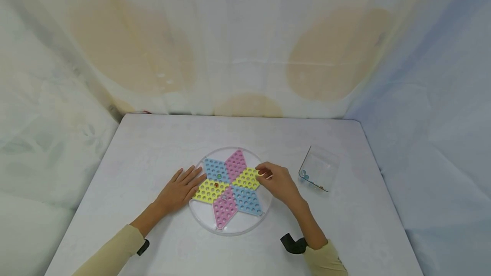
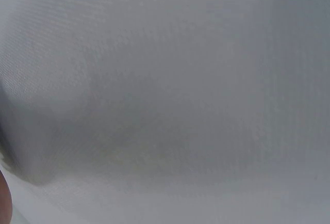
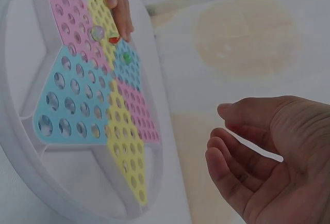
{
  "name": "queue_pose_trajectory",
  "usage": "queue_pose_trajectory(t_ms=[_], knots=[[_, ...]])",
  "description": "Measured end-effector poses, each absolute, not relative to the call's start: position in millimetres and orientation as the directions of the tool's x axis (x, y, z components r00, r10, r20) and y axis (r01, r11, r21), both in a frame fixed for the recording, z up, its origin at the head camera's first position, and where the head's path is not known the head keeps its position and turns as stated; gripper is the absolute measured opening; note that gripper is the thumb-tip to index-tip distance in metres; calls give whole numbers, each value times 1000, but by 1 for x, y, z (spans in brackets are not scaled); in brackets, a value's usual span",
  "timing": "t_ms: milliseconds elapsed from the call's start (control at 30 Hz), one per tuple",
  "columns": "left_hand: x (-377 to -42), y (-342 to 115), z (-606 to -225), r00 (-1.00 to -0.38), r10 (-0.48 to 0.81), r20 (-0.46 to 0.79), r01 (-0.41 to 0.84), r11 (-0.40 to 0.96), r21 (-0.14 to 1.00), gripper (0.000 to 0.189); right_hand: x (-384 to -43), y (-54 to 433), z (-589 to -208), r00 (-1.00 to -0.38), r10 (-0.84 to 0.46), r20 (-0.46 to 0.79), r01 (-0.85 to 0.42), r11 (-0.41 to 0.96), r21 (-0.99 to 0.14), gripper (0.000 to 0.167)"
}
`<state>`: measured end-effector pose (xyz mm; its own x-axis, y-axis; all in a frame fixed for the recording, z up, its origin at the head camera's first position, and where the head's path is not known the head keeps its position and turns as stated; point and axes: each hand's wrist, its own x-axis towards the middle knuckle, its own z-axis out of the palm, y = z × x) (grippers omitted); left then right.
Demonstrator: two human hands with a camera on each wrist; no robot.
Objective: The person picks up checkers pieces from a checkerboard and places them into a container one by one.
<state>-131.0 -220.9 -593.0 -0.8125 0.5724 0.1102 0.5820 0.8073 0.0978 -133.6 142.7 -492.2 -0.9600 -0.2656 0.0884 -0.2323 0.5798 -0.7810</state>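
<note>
A round Chinese checkers board [image 1: 241,223] with pink, yellow and blue holed sections lies on the table. Flat and spread, my left hand [image 1: 177,193] rests at its left rim, fingertips on the blue and yellow sections. My right hand [image 1: 281,184] is over the board's right rim, by the right yellow section. Its fingers bend loosely in the right wrist view, the thumb apart from them and nothing visible between. Three marbles sit near the board's middle: a green marble [image 3: 127,57] on blue, a reddish marble [image 3: 114,40] on yellow and a clear marble [image 3: 96,33] on pink.
To the right of the board stands a clear plastic box [image 1: 324,165] with several marbles [image 1: 305,175] along its near left side. A white cloth covers the table [image 1: 153,139]. Patterned curtains [image 1: 238,46] hang behind and at both sides. The left wrist view is mostly blurred pale cloth.
</note>
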Motion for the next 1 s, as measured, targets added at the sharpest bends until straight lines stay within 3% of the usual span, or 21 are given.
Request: queue_pose_trajectory(t_ms=[500, 1000], knots=[[-131, -220, -589, -823, 564, 71, 568, 815, 111, 54, -130, 109, -500, -915, -398, 64, -292, 544, -787, 24], [-134, -219, -589, -818, 572, 64, 575, 813, 92, 54, -124, 83, -514, -899, -437, -36, -238, 553, -798, 23]])
